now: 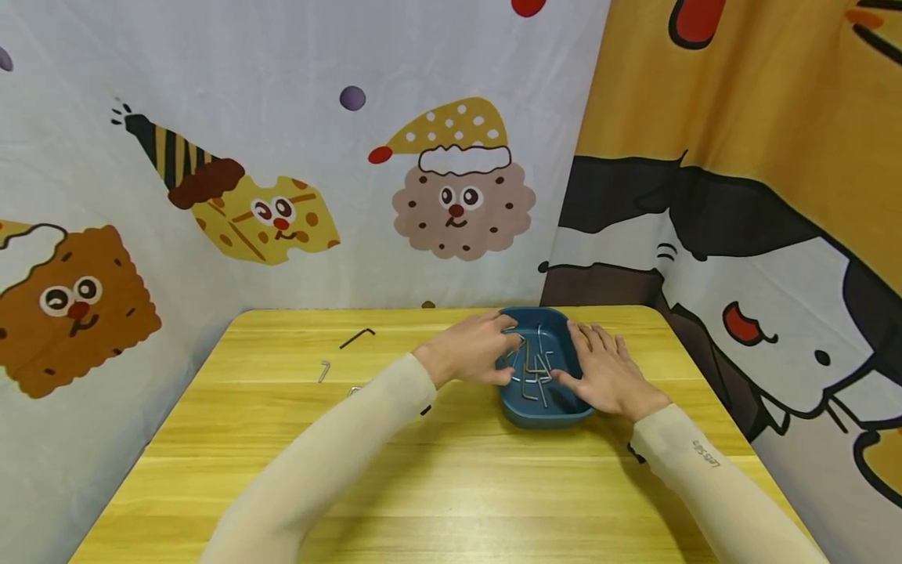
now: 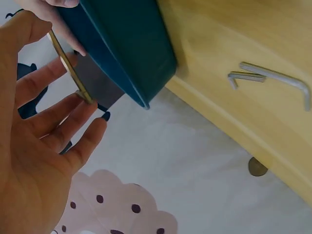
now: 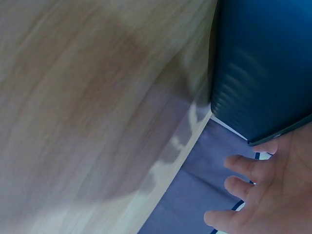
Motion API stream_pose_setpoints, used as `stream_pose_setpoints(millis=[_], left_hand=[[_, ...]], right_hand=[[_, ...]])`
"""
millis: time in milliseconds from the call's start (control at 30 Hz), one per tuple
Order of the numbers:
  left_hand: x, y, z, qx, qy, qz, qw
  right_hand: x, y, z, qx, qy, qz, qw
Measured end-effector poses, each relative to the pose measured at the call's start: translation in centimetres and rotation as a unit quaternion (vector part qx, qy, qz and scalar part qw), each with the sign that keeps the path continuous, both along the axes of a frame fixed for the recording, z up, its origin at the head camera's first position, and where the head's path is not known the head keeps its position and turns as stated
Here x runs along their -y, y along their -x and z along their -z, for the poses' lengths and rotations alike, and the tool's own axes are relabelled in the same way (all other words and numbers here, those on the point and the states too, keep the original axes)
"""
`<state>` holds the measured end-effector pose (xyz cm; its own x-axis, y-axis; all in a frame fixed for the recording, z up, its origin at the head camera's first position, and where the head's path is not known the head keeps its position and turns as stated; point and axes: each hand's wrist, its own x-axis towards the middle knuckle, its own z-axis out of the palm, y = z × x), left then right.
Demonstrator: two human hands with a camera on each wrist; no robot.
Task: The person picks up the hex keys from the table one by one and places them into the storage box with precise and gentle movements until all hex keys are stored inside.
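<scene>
My left hand (image 1: 470, 348) reaches over the left rim of a dark blue bin (image 1: 546, 421), with thumb and fingers spread apart. A brass-coloured hex key (image 2: 70, 68) shows at its fingertips in the left wrist view; I cannot tell whether it touches them. Several hex keys (image 1: 541, 366), silver and brass-coloured, are in the bin. Against the bin's right side rests my right hand (image 1: 611, 380), fingers extended, its thumb over the rim. In the right wrist view the right hand's fingers (image 3: 243, 168) are apart beside the bin wall.
On the wooden table (image 1: 451, 486), left of the bin, lie a black hex key (image 1: 357, 338), a small silver hex key (image 1: 324, 371) and another silver one (image 1: 355, 390), partly hidden by the left sleeve. A printed curtain (image 1: 296, 141) hangs behind the table.
</scene>
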<state>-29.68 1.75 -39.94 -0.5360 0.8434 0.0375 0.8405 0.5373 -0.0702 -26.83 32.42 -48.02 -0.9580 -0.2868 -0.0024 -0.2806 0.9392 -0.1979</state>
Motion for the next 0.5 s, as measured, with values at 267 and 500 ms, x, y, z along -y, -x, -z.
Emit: stream_pose_setpoints(millis=[267, 500], left_hand=[[-1.7, 0.2, -0.6, 0.044, 0.056, -0.012, 0.9974], [-2.6, 0.5, -0.3, 0.090, 0.095, -0.012, 0.9913]], right_hand=[[0.0, 0.1, -0.1, 0.005, -0.008, -0.001, 1.000], [-0.1, 0.1, 0.0, 0.006, -0.006, -0.001, 1.000]])
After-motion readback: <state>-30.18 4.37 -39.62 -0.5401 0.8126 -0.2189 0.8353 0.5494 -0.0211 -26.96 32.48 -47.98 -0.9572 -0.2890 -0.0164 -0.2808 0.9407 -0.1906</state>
